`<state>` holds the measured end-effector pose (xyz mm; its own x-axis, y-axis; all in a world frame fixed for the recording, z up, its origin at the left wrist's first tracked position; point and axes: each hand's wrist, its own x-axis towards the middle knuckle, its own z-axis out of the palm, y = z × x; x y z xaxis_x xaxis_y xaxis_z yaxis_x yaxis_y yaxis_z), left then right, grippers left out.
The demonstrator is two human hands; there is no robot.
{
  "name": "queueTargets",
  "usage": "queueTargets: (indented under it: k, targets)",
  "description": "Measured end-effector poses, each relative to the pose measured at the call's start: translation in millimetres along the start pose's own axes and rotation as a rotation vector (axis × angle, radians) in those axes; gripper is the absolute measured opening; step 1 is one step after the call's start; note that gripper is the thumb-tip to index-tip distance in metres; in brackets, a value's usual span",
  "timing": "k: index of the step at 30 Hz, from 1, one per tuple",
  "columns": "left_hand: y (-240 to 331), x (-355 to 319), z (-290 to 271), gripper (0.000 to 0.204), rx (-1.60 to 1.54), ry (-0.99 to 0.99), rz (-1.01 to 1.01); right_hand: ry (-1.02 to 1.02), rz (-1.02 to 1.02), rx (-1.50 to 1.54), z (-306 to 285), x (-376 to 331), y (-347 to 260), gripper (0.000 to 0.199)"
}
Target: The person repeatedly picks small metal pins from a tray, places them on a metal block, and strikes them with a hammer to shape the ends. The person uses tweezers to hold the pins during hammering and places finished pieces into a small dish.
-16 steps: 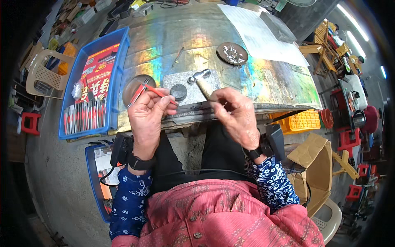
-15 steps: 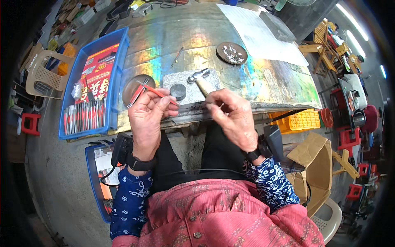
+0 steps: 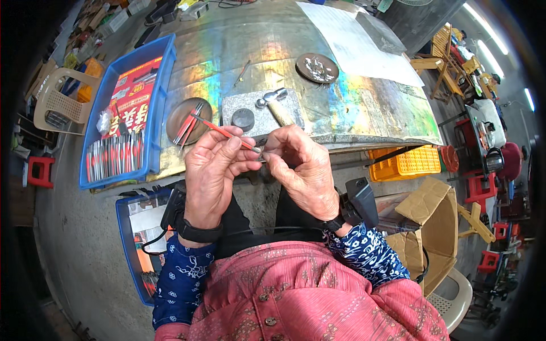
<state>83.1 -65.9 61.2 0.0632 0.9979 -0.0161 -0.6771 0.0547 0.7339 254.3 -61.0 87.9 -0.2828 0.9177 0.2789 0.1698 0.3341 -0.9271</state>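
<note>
Left hand (image 3: 209, 177) pinches the slim red tool (image 3: 220, 130) over the table's (image 3: 378, 124) near edge, right hand's (image 3: 306, 177) fingertips bunched at its end, grip unclear; steady support pays here.

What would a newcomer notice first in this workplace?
Probably the slim red stick in the left hand, one end close to the right hand, near the edge of the rainbow-tinted table. Next, perhaps, the long blue plastic tray at the table's left, holding red-and-silver pieces. Then the pale-handled metal hammer on the speckled grey slab, beyond the hands.
</note>
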Motion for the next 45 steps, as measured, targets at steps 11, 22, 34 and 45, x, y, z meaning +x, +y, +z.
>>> queueTargets:
  k: [11, 22, 34, 45]
  targets:
    - [-3.4, -2.4, -2.1, 0.017, 0.004, 0.003, 0.006, 0.043, -0.003, 0.022, 5.7, -1.4, 6.0, 0.014]
    - [-7.4, -6.2, -0.2, 0.019, -0.031, 0.036, 0.051, 0.13, -0.155, -0.289, 7.4, -4.8, 4.9, 0.014]
    - [-7.4, -0.6, -1.0, 0.016, 0.06, 0.094, 0.062, 0.155, -0.25, -0.417, 18.0, 7.1, 11.1, 0.01]
    - [4.0, 45.8, -22.7, 0.012, 0.414, 0.058, 0.277, 0.15, -0.274, -0.829, -15.3, 13.3, 15.3, 0.019]
